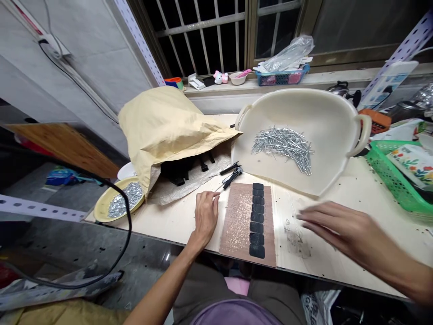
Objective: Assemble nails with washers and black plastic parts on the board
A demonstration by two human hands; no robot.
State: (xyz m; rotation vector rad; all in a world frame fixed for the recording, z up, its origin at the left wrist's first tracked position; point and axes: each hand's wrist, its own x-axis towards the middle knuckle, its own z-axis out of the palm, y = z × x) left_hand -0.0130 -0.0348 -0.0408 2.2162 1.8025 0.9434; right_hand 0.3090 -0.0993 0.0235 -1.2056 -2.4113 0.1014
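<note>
Left hand: on the bench, at the left edge of the brown board. Thumb and index close together at the near end of a thin metal rod that runs to a black piece; cannot tell whether they clamp it.

Black piece: just beyond the board's far left corner, forward and right of these fingers. Long axis slants from the left fingertips up toward the white tub with its metal pins. Left hand is clearly the nearer.

Right hand: blurred, above the bench beyond the board's right edge, fingers roughly together; grip cannot be told. Black pads line the board's right side.
</note>
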